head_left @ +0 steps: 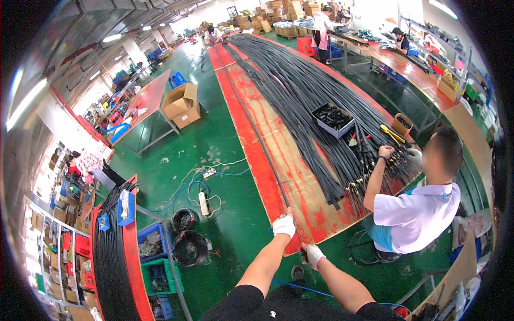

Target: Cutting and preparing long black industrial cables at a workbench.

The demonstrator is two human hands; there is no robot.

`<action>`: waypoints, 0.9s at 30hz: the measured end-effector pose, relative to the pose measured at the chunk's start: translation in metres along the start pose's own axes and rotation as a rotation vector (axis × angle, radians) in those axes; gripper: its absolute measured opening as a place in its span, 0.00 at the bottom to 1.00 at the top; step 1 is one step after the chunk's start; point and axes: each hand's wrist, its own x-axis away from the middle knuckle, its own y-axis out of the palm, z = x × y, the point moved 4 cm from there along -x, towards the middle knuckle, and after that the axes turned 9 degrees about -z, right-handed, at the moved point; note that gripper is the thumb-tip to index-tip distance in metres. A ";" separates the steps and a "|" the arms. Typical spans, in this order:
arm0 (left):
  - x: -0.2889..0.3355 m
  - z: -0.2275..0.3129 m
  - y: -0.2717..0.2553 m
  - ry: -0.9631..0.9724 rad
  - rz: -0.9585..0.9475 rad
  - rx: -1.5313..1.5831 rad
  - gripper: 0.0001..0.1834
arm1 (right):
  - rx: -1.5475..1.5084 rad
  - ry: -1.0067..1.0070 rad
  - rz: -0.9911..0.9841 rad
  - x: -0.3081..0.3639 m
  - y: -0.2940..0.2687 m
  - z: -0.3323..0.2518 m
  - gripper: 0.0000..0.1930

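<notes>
A long, thin black cable [266,163] runs lengthwise along the left side of a worn red-and-tan table [241,115]. At its near end my left hand [284,226], in a white glove, is closed around it with the fingers wrapped. Just to the right and nearer to me, my right hand [314,255], also gloved, is closed at the table's near edge. What sits in its fingers is too small to make out. A broad bundle of black cables [289,101] covers the right part of the table, with loose ends fanned out at the near right.
A co-worker [417,208] handles cable ends at the right. On the bundle are a white bin [333,119] of black parts, red-handled pliers [353,141] and a yellow-handled tool [392,135]. Black buckets [190,247], a white power strip [203,204] and a carton [182,107] stand left.
</notes>
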 end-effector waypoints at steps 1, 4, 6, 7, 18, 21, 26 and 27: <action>-0.001 -0.001 0.001 -0.010 -0.007 0.006 0.30 | -0.035 0.009 0.003 -0.005 0.000 -0.004 0.16; 0.001 0.006 0.007 -0.025 -0.027 0.019 0.32 | 0.038 -0.044 0.031 -0.016 -0.006 -0.006 0.16; 0.001 0.009 0.011 -0.031 -0.037 0.018 0.30 | 0.107 -0.075 0.045 -0.022 -0.010 -0.003 0.16; 0.003 0.006 0.014 -0.031 -0.029 0.014 0.32 | 0.119 -0.038 0.017 -0.019 -0.005 -0.004 0.16; -0.007 0.020 0.015 -0.077 -0.063 -0.016 0.38 | 0.171 -0.065 0.121 -0.021 -0.007 -0.029 0.17; -0.005 0.023 0.009 -0.049 0.009 -0.057 0.31 | 0.157 -0.099 0.139 -0.009 -0.016 -0.012 0.15; 0.002 0.021 0.000 -0.059 0.051 -0.073 0.31 | 0.147 -0.131 0.132 0.002 -0.012 0.001 0.15; 0.002 0.026 -0.005 -0.050 0.050 -0.064 0.31 | 0.172 -0.156 0.158 -0.004 -0.019 0.005 0.15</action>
